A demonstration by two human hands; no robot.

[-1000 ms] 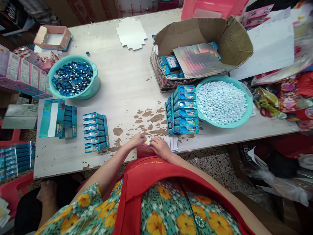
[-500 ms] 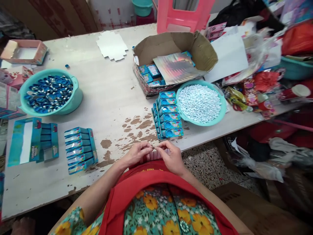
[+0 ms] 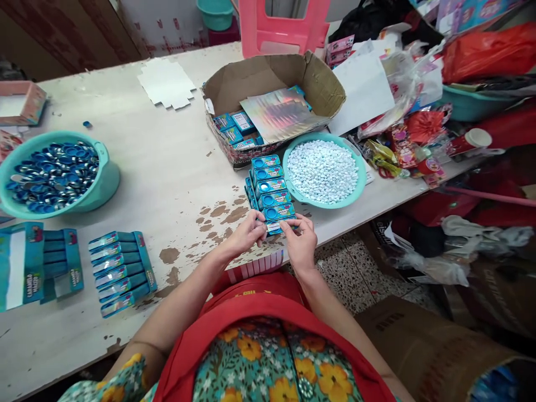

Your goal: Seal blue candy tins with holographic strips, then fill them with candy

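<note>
Both hands are at the near end of a row of blue candy boxes [image 3: 274,199], which have round recesses on top and stand by the table's front edge. A small pale label [image 3: 273,226] lies at the nearest box, stretched between my fingertips. My left hand [image 3: 248,231] is closed, its thumb and forefinger pinched at the label's left end. At the right end, the thumb and forefinger of my right hand [image 3: 302,241] pinch it too. Whether it is stuck to the box cannot be made out. Below my hands, a strip of pale labels [image 3: 262,264] lies against the red apron.
A turquoise basin [image 3: 360,178] of white pellets stands right of the row, a cardboard box [image 3: 268,70] behind. Further left are a basin [image 3: 109,177] of blue-and-silver caps, another row of blue boxes [image 3: 121,273] and an opened blue display carton [image 3: 36,273].
My hands have moved forward from above the label strip to the nearest blue box, bringing a label with them. The view has swung slightly right.
</note>
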